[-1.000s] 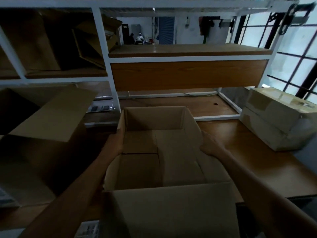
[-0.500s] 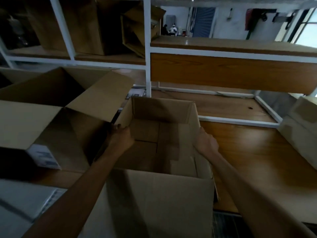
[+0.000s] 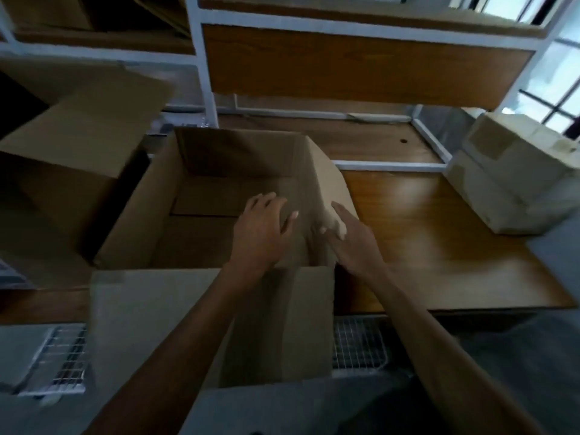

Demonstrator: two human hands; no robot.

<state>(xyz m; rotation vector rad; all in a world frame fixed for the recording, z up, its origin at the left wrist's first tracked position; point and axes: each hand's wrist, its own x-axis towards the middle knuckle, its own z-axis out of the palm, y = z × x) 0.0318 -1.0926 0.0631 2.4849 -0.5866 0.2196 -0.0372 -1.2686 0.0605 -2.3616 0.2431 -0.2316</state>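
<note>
An open brown cardboard box [image 3: 201,196] stands on the wooden table in front of me, its near flap hanging over the table's edge. My left hand [image 3: 260,233] reaches into the box with fingers spread and lies on the inner face of the right side flap [image 3: 320,180]. My right hand [image 3: 348,240] touches the outer face of that same flap with straight fingers, thumb beside it. The flap stands between the two hands.
A second open cardboard box [image 3: 72,152] stands to the left, touching the first. A pale closed box [image 3: 514,183] sits at the right on the wooden table [image 3: 439,240]. White-framed wooden shelves [image 3: 361,61] rise behind. Wire mesh [image 3: 357,346] shows below the table's front edge.
My left hand left the box's left wall and crossed over to the right flap. My right hand slid along the right flap. The camera tilted further down.
</note>
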